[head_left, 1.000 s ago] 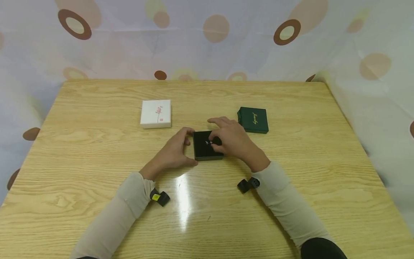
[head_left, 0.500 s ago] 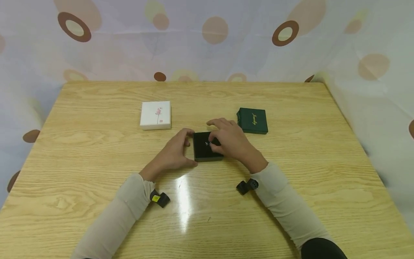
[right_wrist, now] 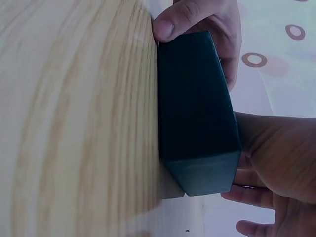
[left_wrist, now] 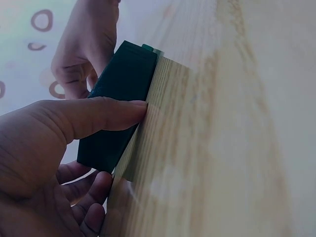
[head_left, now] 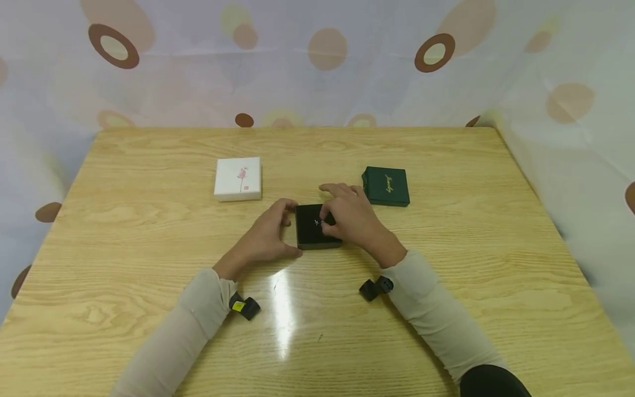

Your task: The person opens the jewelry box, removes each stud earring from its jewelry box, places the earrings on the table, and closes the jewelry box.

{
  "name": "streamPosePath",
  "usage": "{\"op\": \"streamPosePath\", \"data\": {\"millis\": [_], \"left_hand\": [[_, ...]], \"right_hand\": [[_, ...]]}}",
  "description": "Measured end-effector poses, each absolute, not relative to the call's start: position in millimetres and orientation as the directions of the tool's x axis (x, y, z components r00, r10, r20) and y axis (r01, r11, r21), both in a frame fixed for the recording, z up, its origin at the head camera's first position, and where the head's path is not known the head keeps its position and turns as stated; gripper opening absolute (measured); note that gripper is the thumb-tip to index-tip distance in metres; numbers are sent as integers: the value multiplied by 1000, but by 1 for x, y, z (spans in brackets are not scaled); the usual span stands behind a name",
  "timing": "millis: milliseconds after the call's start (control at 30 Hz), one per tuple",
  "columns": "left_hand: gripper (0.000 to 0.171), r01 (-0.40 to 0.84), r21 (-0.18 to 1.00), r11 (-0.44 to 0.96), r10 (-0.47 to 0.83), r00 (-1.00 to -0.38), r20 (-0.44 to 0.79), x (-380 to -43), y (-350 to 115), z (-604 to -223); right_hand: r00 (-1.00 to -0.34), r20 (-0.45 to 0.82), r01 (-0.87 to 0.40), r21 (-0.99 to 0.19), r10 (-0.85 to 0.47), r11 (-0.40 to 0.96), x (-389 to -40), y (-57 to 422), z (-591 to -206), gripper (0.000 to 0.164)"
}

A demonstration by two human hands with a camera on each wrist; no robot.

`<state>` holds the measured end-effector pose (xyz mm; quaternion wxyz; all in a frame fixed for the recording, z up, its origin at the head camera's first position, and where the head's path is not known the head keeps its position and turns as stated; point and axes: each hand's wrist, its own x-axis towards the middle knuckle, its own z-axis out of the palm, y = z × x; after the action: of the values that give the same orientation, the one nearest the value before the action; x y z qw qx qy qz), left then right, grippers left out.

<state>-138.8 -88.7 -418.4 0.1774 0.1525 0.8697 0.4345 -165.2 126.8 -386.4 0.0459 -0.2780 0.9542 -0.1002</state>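
A small dark green jewelry box (head_left: 308, 234) with a black insert lies uncovered on the table. My left hand (head_left: 268, 234) grips its left side, thumb at the near corner and fingers at the far one. In the left wrist view, that thumb presses along the green side wall (left_wrist: 121, 74). A tiny silver star-shaped earring (head_left: 316, 223) shows on the insert. Right beside it, my right hand (head_left: 354, 218) pinches a second earring between thumb and index finger, which mostly hide it. The other right fingers stretch past the box's far side.
Behind the right hand lies a dark green lid (head_left: 388, 186) with gold lettering and a ribbon tab. A white box (head_left: 238, 179) with a pink flower print stands at the back left. A patterned curtain (head_left: 278, 66) hangs behind the wooden table (head_left: 149, 220).
The right thumb and index finger have closed in over the second earring, which shows less than before. The left hand and the box stay in place. The head view tilts slightly.
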Motion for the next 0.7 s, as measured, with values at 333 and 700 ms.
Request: {"op": "streamPosePath", "data": {"millis": [333, 700], "left_hand": [[97, 116, 816, 567, 422, -891, -166, -139, -88, -421], [97, 130, 813, 568, 426, -891, -156, -139, -88, -423]], "right_hand": [[-843, -36, -524, -175, -537, 833, -164, 129, -387, 12], [-851, -95, -493, -200, -517, 847, -164, 128, -385, 14]]}}
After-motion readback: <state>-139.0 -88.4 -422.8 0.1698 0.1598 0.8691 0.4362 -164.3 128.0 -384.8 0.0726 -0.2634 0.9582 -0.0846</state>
